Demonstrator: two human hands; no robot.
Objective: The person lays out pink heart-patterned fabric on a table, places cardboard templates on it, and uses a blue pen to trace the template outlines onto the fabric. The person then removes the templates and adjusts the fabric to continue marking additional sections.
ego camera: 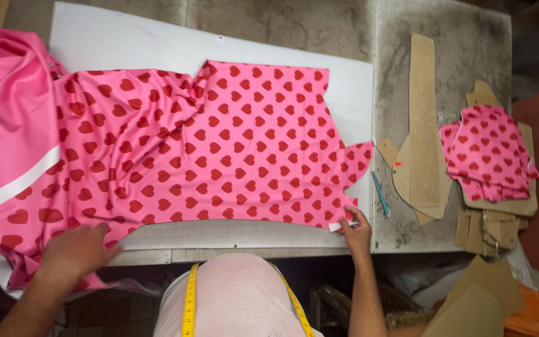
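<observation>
On the white board (120, 37), pink heart-print fabric (219, 143) lies wrinkled; left hand (79, 246) flat, right fingers (347, 221) pinching its corner.

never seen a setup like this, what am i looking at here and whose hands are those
This is one picture from a camera worn on a person's head, looking straight down at their own two bare hands; there is no machine. A yellow measuring tape hangs round their neck. On the white cutting board lies pink fabric with red hearts, spread out flat. The left hand presses flat on the fabric near the table edge. The right hand pinches the fabric's lower right corner. To the right are brown cardboard patterns, a blue pen-like marker, and a small stack of cut heart-print pieces.
</observation>
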